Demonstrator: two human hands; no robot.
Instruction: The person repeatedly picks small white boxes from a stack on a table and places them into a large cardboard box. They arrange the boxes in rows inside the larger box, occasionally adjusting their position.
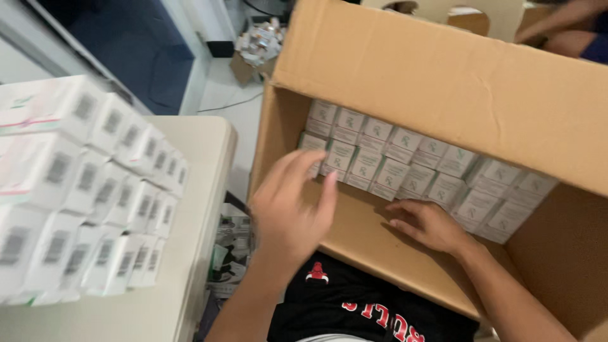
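A large brown cardboard box (443,82) rests on my lap, tilted toward me. Several small white-and-green cartons (405,168) are packed in rows at its far end. My left hand (292,209) hovers over the box's near left corner, fingers spread and holding nothing. Flat on the bare cardboard floor lies my right hand (427,223), its fingertips close to the nearest row of cartons, nothing in it.
A beige table (190,253) on the left carries stacked white cartons (82,190) with dark labels. Another small open box of goods (256,47) sits on the floor beyond. Another person's arm (560,25) shows at the top right.
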